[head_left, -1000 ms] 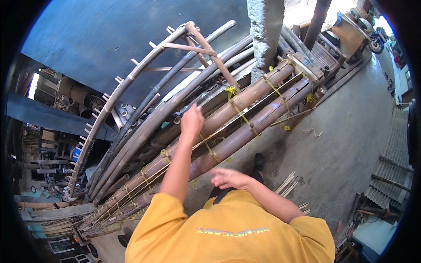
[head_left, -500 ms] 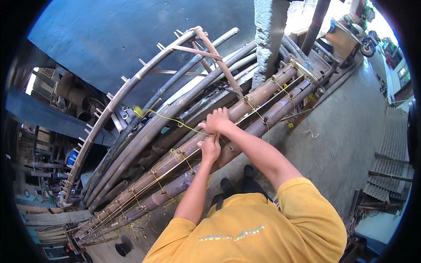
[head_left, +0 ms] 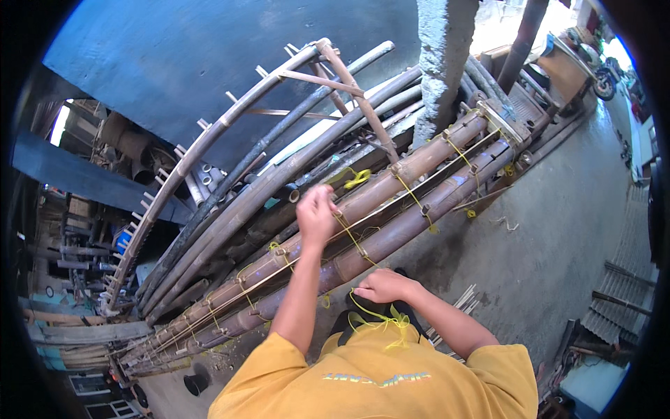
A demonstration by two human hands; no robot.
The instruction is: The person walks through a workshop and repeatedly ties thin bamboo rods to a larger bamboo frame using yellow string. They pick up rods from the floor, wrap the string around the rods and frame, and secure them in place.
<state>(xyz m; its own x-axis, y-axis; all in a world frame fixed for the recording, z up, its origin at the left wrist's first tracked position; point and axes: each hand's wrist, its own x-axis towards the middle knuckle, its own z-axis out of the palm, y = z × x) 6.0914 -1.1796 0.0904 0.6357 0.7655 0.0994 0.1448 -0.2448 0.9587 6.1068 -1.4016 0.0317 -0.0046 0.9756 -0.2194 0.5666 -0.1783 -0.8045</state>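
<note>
Bamboo poles [head_left: 391,202] lashed in bundle — several yellow twine [head_left: 352,237] ties seen done. Left hand [head_left: 315,215] grip closed on twine atop poles; right hand [head_left: 382,285] pinches loose end below — current knot judged unfinished.

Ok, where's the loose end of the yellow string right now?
Head view, low centre: the yellow string hangs in loops from the right hand, beside the lower bamboo pole.

The bamboo poles [head_left: 391,209] looked smooth and faintly glossy brown, the string [head_left: 377,318] thin yellow plastic, the pillar [head_left: 443,56] rough grey concrete, the shirt [head_left: 377,380] matt cloth.
</note>
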